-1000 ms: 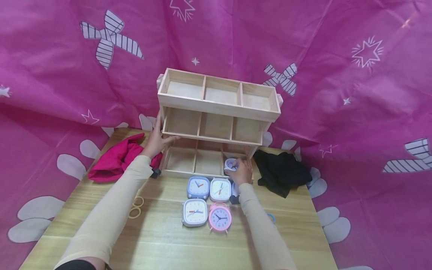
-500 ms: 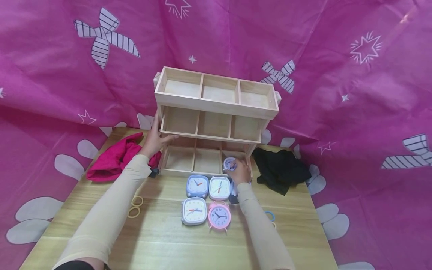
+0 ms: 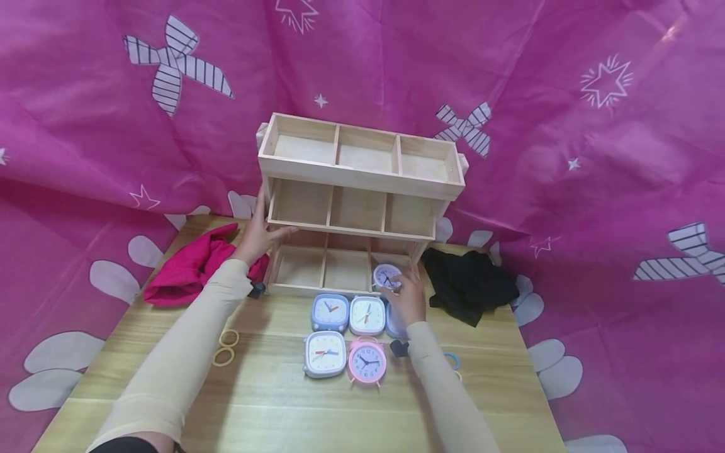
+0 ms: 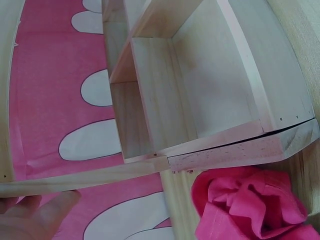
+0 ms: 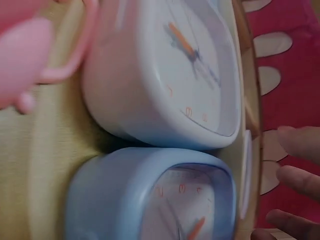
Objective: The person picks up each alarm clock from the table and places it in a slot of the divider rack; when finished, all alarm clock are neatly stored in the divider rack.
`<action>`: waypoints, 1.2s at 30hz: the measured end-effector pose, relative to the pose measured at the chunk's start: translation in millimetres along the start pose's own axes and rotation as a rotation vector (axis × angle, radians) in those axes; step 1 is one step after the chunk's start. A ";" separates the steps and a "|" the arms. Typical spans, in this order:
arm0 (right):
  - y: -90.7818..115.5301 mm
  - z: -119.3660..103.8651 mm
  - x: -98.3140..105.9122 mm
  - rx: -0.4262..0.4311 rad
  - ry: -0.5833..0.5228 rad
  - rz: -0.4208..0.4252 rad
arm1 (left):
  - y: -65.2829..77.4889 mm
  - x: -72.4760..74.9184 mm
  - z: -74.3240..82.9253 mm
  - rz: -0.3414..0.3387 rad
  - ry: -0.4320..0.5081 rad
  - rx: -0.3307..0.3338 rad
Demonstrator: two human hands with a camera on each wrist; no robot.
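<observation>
A three-tier wooden shelf (image 3: pixel 362 173), each tier split into three compartments, stands at the table's back. My left hand (image 3: pixel 256 239) grips its left side, thumb in front below the middle tier; in the left wrist view the fingers (image 4: pixel 57 210) lie against a wooden strip. A small round lilac alarm clock (image 3: pixel 385 275) rests in the bottom tier's right compartment. Beside it is my right hand (image 3: pixel 409 299), fingers loosely extended around its right edge. In front sit a blue square clock (image 3: pixel 330 312), a white one (image 3: pixel 367 316) and another blue clock (image 3: pixel 395 319), partly hidden by that hand.
Nearer me lie a pale square clock (image 3: pixel 325 354) and a pink twin-bell alarm clock (image 3: pixel 367 362). Red cloth (image 3: pixel 192 267) is at the left, black cloth (image 3: pixel 470 286) at the right. Yellow rings (image 3: pixel 223 357) and a blue ring (image 3: pixel 452 360) lie on the table (image 3: pixel 283 415).
My right hand has loosened from the lilac clock and drawn slightly back to the right, showing more of its dial. The left hand keeps its place on the shelf.
</observation>
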State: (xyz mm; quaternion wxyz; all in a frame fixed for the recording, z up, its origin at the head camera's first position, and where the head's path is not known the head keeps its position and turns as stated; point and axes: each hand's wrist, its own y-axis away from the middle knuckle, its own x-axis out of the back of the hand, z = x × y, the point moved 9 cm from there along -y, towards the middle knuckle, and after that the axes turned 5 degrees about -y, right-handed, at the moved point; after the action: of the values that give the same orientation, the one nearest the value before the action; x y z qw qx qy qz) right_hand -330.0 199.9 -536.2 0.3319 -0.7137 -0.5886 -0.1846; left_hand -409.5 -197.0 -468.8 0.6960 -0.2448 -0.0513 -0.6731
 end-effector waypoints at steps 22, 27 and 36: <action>111.3 -27.6 29.8 -0.045 0.021 -0.134 | -0.3 0.1 -0.7 0.014 -0.031 -0.003; 132.7 -24.6 20.2 -0.062 0.022 -0.210 | 0.9 0.4 0.6 0.012 -0.028 -0.008; 158.9 -25.1 1.1 -0.034 0.016 -0.318 | 0.3 -0.5 -0.8 0.008 -0.030 0.005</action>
State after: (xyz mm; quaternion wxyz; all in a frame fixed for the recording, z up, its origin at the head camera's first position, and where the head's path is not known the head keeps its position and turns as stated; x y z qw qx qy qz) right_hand -173.6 169.5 -558.4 0.2909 -0.6155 -0.6884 -0.2503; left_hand -409.6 -196.9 -469.8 0.6982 -0.2535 -0.0627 -0.6666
